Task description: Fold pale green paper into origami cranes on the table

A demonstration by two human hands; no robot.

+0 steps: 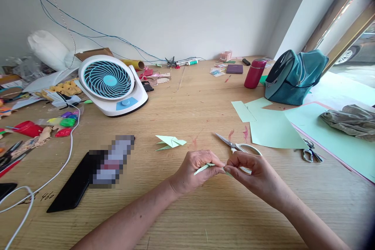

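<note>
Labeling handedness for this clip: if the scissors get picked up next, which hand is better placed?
Right, probably. The right hand sits directly over the white handles of the scissors, while the left hand is farther from them. Both hands pinch the small folded green paper, so the left would keep holding it.

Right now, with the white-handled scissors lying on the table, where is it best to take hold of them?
Probably at the white handle loops of the scissors, coming from the near right side. The blades point away to the upper left, and the right hand partly covers the loops.

Left hand (197, 170) and right hand (252, 172) fingertip to fingertip, both pinched closed, forearms converging.
</note>
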